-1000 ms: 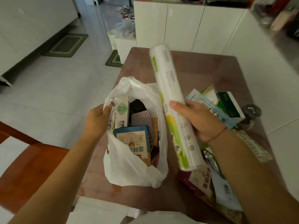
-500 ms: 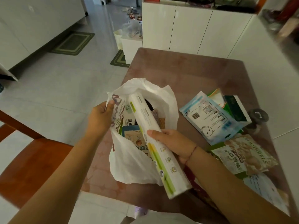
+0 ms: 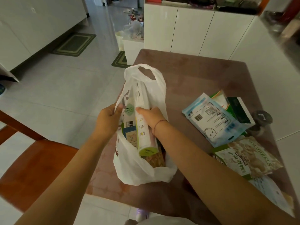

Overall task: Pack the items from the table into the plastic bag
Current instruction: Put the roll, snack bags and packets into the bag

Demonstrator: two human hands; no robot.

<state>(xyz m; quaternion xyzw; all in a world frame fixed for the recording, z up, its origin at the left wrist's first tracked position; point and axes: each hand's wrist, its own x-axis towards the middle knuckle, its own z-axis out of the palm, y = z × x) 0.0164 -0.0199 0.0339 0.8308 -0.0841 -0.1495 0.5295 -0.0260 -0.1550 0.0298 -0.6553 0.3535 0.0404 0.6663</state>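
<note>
A white plastic bag [image 3: 139, 169] lies on the brown table [image 3: 194, 75] with its mouth toward me. My left hand [image 3: 108, 120] grips the bag's left rim and holds it open. My right hand [image 3: 151, 118] grips a long white and green roll [image 3: 142, 122], which now lies inside the bag on top of several boxes and packets. The roll's far end reaches up to the bag's handle [image 3: 146, 73]. On the table to the right lie a pale blue pouch [image 3: 214, 120], a nut packet [image 3: 246, 158] and a green and white box [image 3: 240, 111].
A small dark jar [image 3: 261, 119] stands near the table's right edge. A wooden chair [image 3: 34, 166] is at my left. White cabinets [image 3: 186, 28] stand beyond the table. More flat packets [image 3: 272, 194] lie at the near right corner.
My right hand has swung the roll from upright over the table down and left into the bag. The left hand has kept its hold on the bag's rim.
</note>
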